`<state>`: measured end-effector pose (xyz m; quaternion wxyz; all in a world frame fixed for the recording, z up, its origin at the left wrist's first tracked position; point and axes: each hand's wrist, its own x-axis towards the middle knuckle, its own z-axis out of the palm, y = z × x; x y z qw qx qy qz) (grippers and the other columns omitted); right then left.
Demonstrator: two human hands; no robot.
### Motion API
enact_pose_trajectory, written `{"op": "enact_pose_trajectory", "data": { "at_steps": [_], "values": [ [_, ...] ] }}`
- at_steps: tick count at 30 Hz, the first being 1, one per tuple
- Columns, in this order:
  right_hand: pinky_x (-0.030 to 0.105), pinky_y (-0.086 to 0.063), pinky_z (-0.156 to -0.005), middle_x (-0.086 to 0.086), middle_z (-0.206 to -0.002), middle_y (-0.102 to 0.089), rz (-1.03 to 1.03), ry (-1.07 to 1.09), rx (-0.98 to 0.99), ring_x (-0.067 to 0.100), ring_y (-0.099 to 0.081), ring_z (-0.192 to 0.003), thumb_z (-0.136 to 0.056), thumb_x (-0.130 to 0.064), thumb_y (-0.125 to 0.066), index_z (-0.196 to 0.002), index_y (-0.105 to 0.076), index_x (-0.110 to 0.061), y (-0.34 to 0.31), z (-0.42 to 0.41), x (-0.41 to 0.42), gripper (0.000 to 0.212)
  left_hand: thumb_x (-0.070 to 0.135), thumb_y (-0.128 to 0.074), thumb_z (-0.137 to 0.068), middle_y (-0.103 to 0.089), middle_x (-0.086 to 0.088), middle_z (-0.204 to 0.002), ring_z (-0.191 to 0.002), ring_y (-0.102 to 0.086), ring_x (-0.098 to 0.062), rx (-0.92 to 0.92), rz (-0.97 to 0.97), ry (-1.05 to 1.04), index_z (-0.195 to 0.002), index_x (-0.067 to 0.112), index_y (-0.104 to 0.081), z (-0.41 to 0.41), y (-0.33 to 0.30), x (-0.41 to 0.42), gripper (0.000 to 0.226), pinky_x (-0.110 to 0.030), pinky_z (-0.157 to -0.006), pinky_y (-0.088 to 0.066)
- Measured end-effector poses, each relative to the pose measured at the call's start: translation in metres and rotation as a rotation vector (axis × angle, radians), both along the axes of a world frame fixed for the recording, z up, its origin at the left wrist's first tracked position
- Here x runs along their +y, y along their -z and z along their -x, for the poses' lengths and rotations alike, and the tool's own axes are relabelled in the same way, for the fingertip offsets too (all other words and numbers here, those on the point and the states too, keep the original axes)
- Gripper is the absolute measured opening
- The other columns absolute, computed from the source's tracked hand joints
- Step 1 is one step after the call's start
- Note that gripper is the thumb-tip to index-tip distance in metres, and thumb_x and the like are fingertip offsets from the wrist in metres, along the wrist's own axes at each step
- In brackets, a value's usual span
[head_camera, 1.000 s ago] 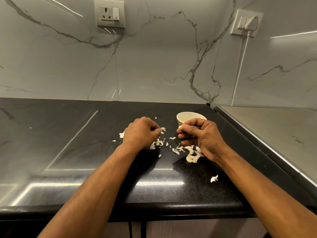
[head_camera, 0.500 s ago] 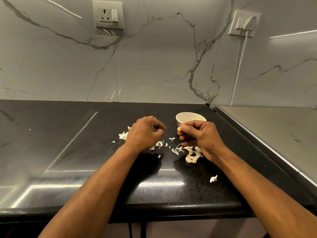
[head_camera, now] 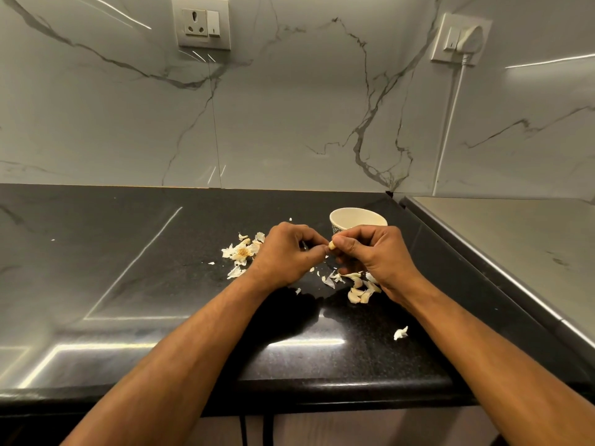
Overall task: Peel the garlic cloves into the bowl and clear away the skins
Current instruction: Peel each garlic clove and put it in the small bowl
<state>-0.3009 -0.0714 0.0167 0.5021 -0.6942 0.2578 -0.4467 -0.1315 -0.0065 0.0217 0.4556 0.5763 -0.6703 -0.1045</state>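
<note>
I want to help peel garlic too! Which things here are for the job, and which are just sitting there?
For the job:
- garlic clove, pinched by the right hand, the left hand meeting it
- bowl
- unpeeled cloves
- loose skins on the countertop

Just sitting there:
- wall socket
- plug and its cable

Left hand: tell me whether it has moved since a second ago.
Yes. The left hand has shifted right toward the bowl, uncovering the skins and meeting the right hand at the clove.

Pale garlic clove pinched before cream bowl, unpeeled cloves, papery skins scattered
</note>
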Motion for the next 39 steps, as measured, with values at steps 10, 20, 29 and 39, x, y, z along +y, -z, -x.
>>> {"op": "enact_pose_trajectory", "data": {
  "at_steps": [10, 20, 29, 39],
  "values": [
    [0.033, -0.059, -0.056, 0.008, -0.07, -0.07, -0.027, -0.056, -0.072, 0.019, -0.066, -0.062, -0.081, -0.017, -0.069, -0.085, -0.073, -0.004, -0.002, 0.001, 0.001, 0.015, 0.006, -0.07, -0.08, -0.062, 0.007, -0.071, -0.057, -0.051, -0.004, 0.043, 0.157, -0.015, -0.074, 0.015, -0.074, 0.005, 0.0, 0.0, 0.011, -0.021, -0.056, -0.044],
    [0.032, -0.058, -0.054, 0.013, -0.073, -0.072, -0.047, -0.032, -0.085, 0.022, -0.069, -0.063, -0.078, -0.017, -0.072, -0.084, -0.073, -0.008, -0.002, 0.0, -0.001, 0.011, 0.023, -0.074, -0.084, -0.064, 0.01, -0.071, -0.057, -0.053, -0.011, 0.126, 0.084, 0.096, -0.087, 0.017, -0.076, 0.001, 0.001, 0.001, 0.007, -0.021, -0.055, -0.044],
    [0.032, -0.059, -0.057, 0.014, -0.077, -0.073, -0.059, -0.047, -0.076, 0.023, -0.07, -0.067, -0.075, -0.015, -0.074, -0.087, -0.074, -0.006, -0.001, 0.001, 0.0, 0.015, 0.018, -0.074, -0.084, -0.072, -0.001, -0.077, -0.066, -0.063, -0.007, 0.221, 0.033, 0.095, -0.088, 0.012, -0.074, 0.003, 0.001, 0.002, 0.008, -0.017, -0.063, -0.051],
    [0.03, -0.059, -0.057, 0.014, -0.073, -0.071, -0.186, -0.131, -0.095, 0.021, -0.068, -0.063, -0.072, -0.009, -0.073, -0.083, -0.074, -0.004, -0.006, 0.003, 0.002, 0.013, 0.01, -0.072, -0.085, -0.064, 0.001, -0.062, -0.047, -0.051, 0.0, 0.348, -0.049, 0.139, -0.085, 0.006, -0.073, 0.005, -0.005, 0.008, 0.004, -0.012, -0.048, -0.04]
  ]
}}
